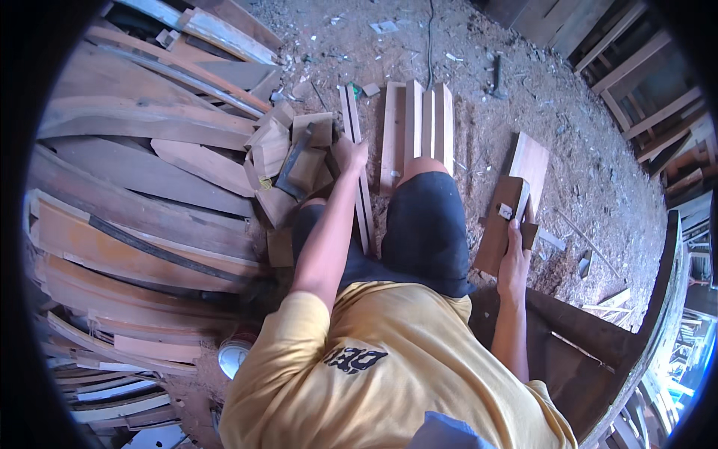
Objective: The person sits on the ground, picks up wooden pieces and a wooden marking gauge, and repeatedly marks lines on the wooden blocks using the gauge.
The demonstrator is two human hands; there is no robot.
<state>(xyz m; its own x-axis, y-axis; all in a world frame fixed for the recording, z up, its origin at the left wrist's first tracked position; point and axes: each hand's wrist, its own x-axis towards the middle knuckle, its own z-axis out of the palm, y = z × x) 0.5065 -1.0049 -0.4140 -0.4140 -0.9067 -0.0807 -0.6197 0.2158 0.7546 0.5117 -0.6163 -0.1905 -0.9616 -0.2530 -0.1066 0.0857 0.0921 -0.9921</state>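
My left hand [350,154] is closed around a long, narrow wooden strip [365,217] with a dark line along its length. The strip runs between my knees, pointing away from me. On the right, my right hand [514,263] grips what looks like a wooden hand plane [494,238]. It has a pale piece in its top and a dark crosspiece beside my thumb. Part of its near end is hidden by my fingers. A light wooden board [529,166] lies against the plane's far end. Several pale wooden slats [413,120] stand side by side just beyond my right knee.
Wood offcuts [269,152] and a dark metal bar [294,161] are heaped left of my left hand. Curved planks [134,217] are stacked along the left. A dark cable [431,45] crosses the shavings-covered ground. A can [233,358] stands near my left elbow.
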